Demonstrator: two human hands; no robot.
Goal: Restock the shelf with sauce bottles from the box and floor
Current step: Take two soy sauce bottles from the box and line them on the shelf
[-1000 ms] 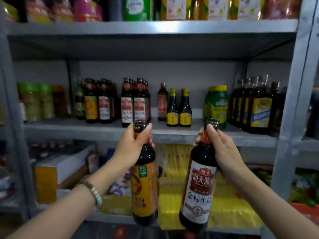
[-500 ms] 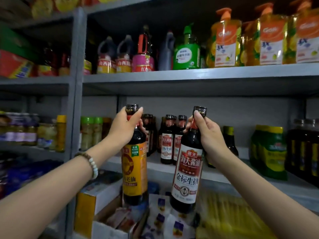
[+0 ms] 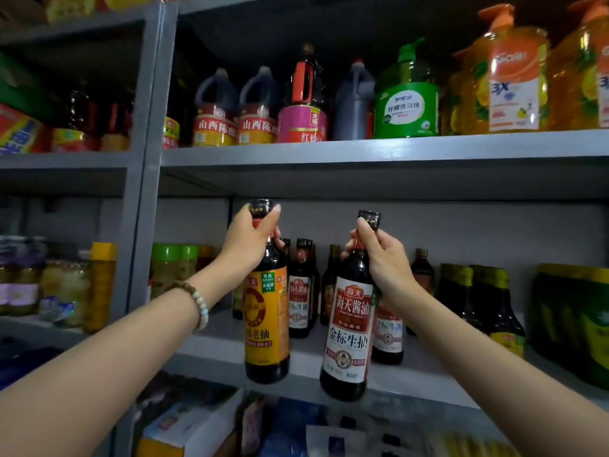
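My left hand (image 3: 247, 240) grips the orange-label bottle (image 3: 266, 319) by its neck, my right hand (image 3: 384, 258) the white-label bottle (image 3: 349, 331) likewise, both hanging upright over the shelf (image 3: 306, 361) front edge, bases probably ready to set down beside matching stock.

Single head view, close, facing forward and slightly upward at shelf (image 3: 362, 150).

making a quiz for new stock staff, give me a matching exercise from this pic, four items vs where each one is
Items:
1. orange-label bottle
2. white-label bottle
3. green pump bottle
4. green-lid jars

Places:
A. upper shelf
B. left hand
C. middle shelf, far left
D. right hand

Pairs: 1-B, 2-D, 3-A, 4-C
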